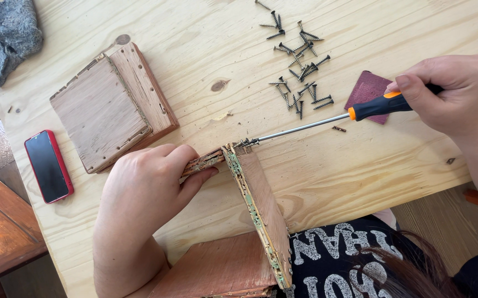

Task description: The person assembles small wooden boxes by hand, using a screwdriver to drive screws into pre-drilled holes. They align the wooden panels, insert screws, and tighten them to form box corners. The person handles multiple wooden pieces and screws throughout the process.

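Note:
My left hand [148, 185] grips the edge of a reddish-brown plywood panel [261, 198] that stands upright at the near edge of the table and joins a second panel [217, 270] below. My right hand [454, 94] holds a screwdriver [327, 118] by its orange and black handle. The metal shaft lies nearly level and points left. Its tip meets a dark screw [244, 143] at the top corner of the upright panel, just right of my left fingers.
Several loose dark screws [299, 60] lie scattered at the far middle of the pale wooden table [206, 44]. A maroon sandpaper piece [367, 94] is under the screwdriver handle. A plywood box piece [109, 107], a red phone [48, 165] and grey gloves [7, 36] sit left.

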